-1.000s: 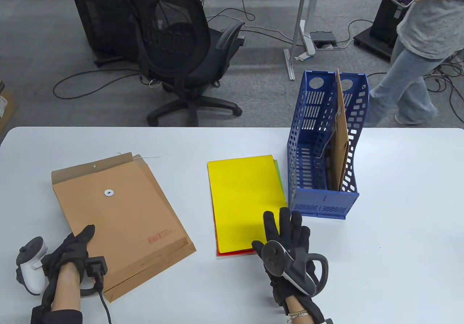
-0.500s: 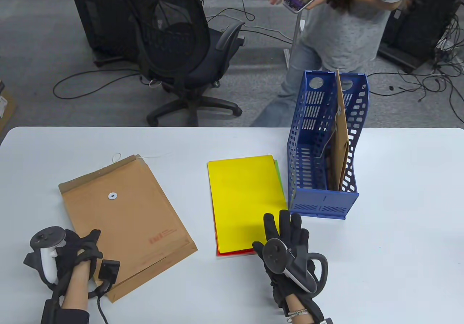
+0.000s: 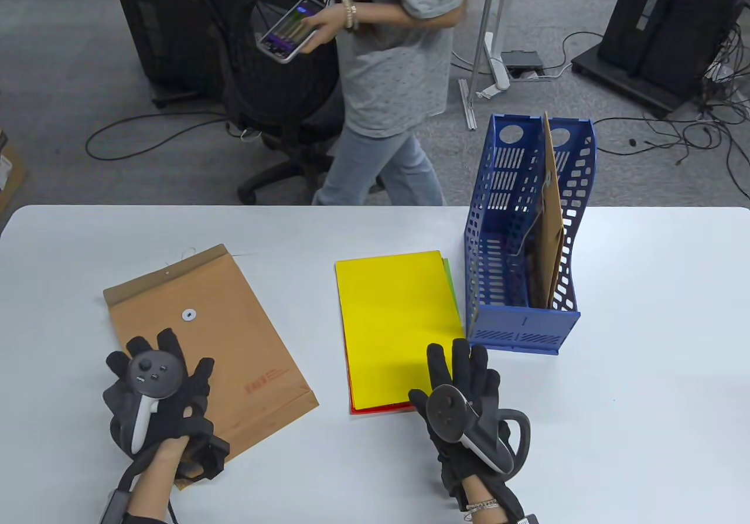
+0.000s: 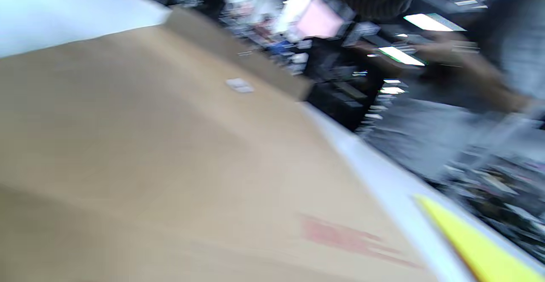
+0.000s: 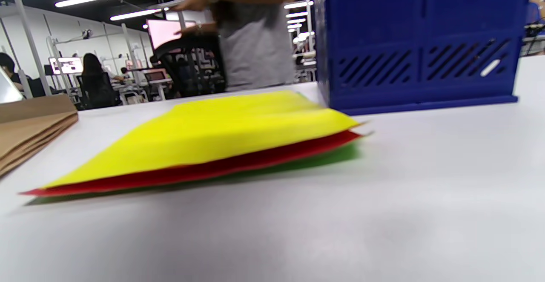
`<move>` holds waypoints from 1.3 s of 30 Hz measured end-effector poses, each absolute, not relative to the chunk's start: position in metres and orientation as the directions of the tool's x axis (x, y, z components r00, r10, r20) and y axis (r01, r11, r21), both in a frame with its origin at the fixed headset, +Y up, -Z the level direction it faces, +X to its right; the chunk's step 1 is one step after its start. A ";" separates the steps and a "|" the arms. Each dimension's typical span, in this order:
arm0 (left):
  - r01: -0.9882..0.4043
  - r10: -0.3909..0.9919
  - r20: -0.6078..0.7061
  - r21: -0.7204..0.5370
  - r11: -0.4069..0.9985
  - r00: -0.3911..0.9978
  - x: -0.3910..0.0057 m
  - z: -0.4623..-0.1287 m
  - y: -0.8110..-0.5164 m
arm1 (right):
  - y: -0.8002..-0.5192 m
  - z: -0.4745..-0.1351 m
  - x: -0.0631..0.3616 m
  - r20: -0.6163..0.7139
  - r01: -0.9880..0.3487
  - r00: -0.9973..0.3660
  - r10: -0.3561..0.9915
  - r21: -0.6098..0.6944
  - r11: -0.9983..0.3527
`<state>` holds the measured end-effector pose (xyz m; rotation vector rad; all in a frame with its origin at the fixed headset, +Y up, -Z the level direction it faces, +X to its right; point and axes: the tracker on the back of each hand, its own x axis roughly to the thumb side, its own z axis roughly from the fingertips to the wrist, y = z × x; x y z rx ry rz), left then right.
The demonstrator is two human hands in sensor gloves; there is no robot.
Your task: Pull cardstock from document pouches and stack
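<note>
From above, the left hand (image 3: 157, 398) lies flat with fingers spread on the near end of a brown pouch (image 3: 234, 336), whose long axis runs from 5 o'clock to 11 o'clock, flap end farthest away. The right hand (image 3: 463, 395) rests open-fingered on the near right corner of the yellow-topped cardstock stack (image 3: 395, 319). At 1 o'clock from it, a blue file rack (image 3: 498, 254) holds more pouches (image 3: 551, 219) upright; the right hand is nearer. The left wrist view, blurred, shows pouch only. The right wrist view shows yellow, red and green sheets (image 5: 221, 145), no fingers.
</note>
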<state>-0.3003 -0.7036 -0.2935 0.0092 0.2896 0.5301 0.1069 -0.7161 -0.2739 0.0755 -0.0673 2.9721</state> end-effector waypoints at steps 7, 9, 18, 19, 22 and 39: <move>-0.537 0.552 0.113 -0.137 0.832 0.826 -0.216 -0.268 -0.686 | -0.717 -0.274 0.107 0.059 -0.173 -0.984 0.170 -0.051 -0.984; -0.472 0.502 0.162 -0.192 0.861 0.850 -0.200 -0.262 -0.697 | -0.717 -0.273 0.108 0.055 -0.176 -0.983 0.173 -0.059 -0.983; -0.432 0.467 0.182 -0.201 0.879 0.865 -0.188 -0.255 -0.730 | -0.682 -0.287 0.136 -0.047 -0.267 -0.958 0.283 -0.209 -0.941; -0.434 0.472 0.188 -0.211 0.876 0.861 -0.187 -0.255 -0.731 | -0.674 -0.290 0.142 -0.058 -0.272 -0.953 0.296 -0.255 -0.928; -0.432 0.473 0.199 -0.218 0.875 0.858 -0.185 -0.253 -0.733 | -0.649 -0.301 0.160 -0.093 -0.276 -0.942 0.322 -0.332 -0.902; -0.449 0.484 0.181 -0.202 0.870 0.856 -0.192 -0.252 -0.734 | -0.639 -0.385 0.246 -0.275 -0.548 -0.667 0.692 -0.447 -0.707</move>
